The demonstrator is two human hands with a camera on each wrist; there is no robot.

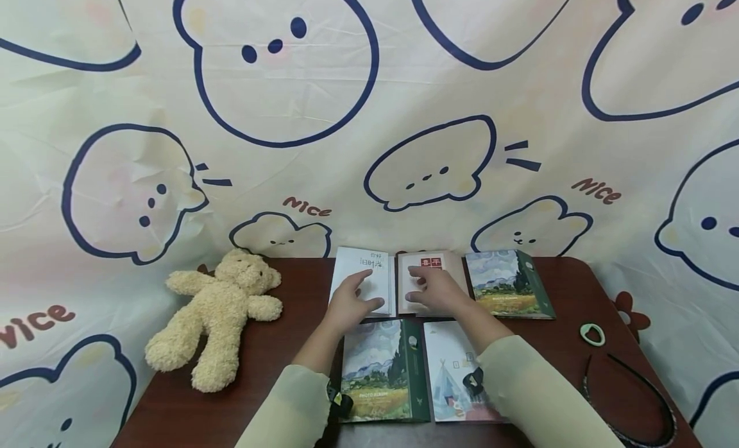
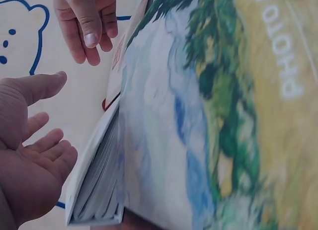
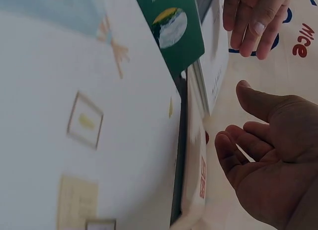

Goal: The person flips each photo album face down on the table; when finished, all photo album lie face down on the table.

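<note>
My left hand (image 1: 349, 301) hovers over a white album (image 1: 352, 268) with grey lettering, in the back row. Its fingers are loosely bent and hold nothing; in the left wrist view this hand (image 2: 37, 155) is apart from the album's page edges. My right hand (image 1: 440, 291) is above a beige album (image 1: 450, 260) with a red label, likewise holding nothing, and in the right wrist view its fingers (image 3: 233, 145) are relaxed. Closer to me lie a green-spined photo album (image 1: 375, 364) with a painted landscape and a white album (image 1: 447, 377) with a tent drawing.
Another landscape photo album (image 1: 499, 284) ends the back row on the right. A cream teddy bear (image 1: 216, 316) lies at the left of the brown table (image 1: 288, 326). At the right are a pale green ring-shaped item (image 1: 592, 334) and a dark curved band (image 1: 658, 396). Behind hangs a printed cloth (image 1: 323, 178).
</note>
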